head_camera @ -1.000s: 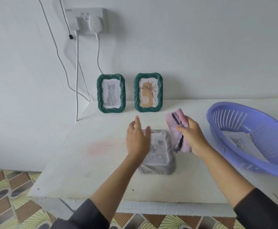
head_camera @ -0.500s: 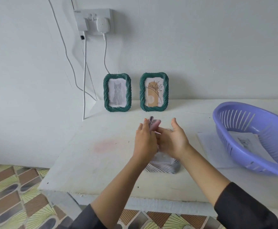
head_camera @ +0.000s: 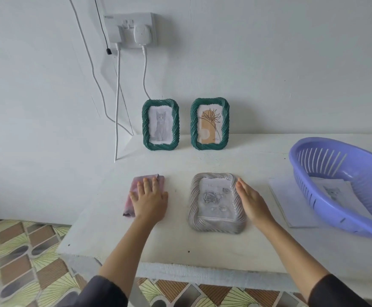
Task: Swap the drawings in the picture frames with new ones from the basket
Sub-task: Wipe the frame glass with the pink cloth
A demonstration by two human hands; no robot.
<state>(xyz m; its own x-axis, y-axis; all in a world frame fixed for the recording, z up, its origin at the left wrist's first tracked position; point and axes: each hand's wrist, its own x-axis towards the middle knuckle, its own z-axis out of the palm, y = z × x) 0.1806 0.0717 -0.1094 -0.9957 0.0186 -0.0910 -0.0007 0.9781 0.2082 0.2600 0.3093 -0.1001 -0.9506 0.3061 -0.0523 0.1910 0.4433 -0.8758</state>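
Midway through the swap, by the look of it: cloth set aside, grey frame (head_camera: 217,202) lying flat and face-up on the white table (head_camera: 180,244), rose drawing behind its glass. Left hand (head_camera: 149,201) pressed flat, fingers spread, on the folded pink cloth (head_camera: 136,185), gripping nothing. Right hand (head_camera: 252,201) open and edge-on, touching or just beside the frame's 3 o'clock side; contact hard to confirm. Next move probably calls for gripping that frame, turning it over and opening the back to free the drawing. Two green frames upright against the wall at 12 o'clock from the hands, cat frame (head_camera: 160,125) and plant frame (head_camera: 209,124) side by side. Purple basket (head_camera: 313,196) at 3 o'clock of the right hand, a cat sheet (head_camera: 333,192) inside, loose paper (head_camera: 289,200) partly beneath its rim.
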